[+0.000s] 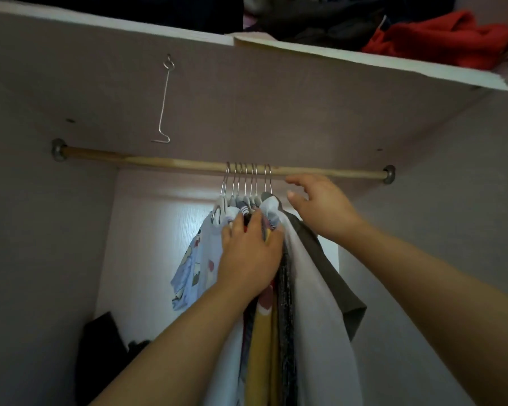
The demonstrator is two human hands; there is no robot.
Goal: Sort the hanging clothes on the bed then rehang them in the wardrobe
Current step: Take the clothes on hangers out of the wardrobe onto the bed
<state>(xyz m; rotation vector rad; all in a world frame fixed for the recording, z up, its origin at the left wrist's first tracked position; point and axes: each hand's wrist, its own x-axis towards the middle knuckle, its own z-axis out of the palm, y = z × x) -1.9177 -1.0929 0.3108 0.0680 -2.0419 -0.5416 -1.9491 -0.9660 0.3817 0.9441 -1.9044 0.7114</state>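
Several garments hang bunched on metal hangers [247, 183] from a wooden wardrobe rod [165, 164]. Among them are a light blue printed top [192, 268], a yellow piece [260, 347], a white garment [314, 317] and a grey-brown one [323, 259] at the right. My left hand [251, 253] lies on the middle of the bunch, its fingers curled into the clothes just under the hangers. My right hand [320, 206] is raised beside the rightmost hanger, just below the rod, with fingers loosely spread and nothing in it.
A bent wire hook [165, 101] hangs from the shelf underside at the left. The shelf above holds piled clothes, including a red one [440, 39]. Dark items [103, 347] sit low at the wardrobe's left. The rod is bare left and right of the bunch.
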